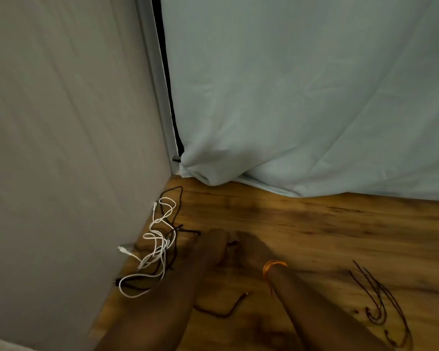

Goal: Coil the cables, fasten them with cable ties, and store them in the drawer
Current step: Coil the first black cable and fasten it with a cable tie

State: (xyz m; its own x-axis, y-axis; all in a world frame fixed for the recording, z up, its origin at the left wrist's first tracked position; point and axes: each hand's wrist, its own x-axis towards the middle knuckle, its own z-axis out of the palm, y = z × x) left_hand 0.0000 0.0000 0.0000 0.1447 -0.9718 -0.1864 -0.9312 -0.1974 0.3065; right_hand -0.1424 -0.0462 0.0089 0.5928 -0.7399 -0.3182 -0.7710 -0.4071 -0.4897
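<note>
Head view, left hand (213, 245), right hand (252, 249) at black cable (232, 243), grip too blurred to tell

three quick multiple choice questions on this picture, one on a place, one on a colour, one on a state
1. Where does the white cable lie?
A) by the foot of the grey wall
B) on the pale blue cloth
C) right of the right forearm

2. What colour is the band on the right wrist?
A) green
B) orange
C) white

3. How is the white cable?
A) coiled and tied
B) a loose tangle with a black cable
C) laid out straight

Answers: 1 A, its loops lie along the wall's base; 2 B, it shows bright orange; 3 B, its loops sprawl among black ones, untied.
</note>
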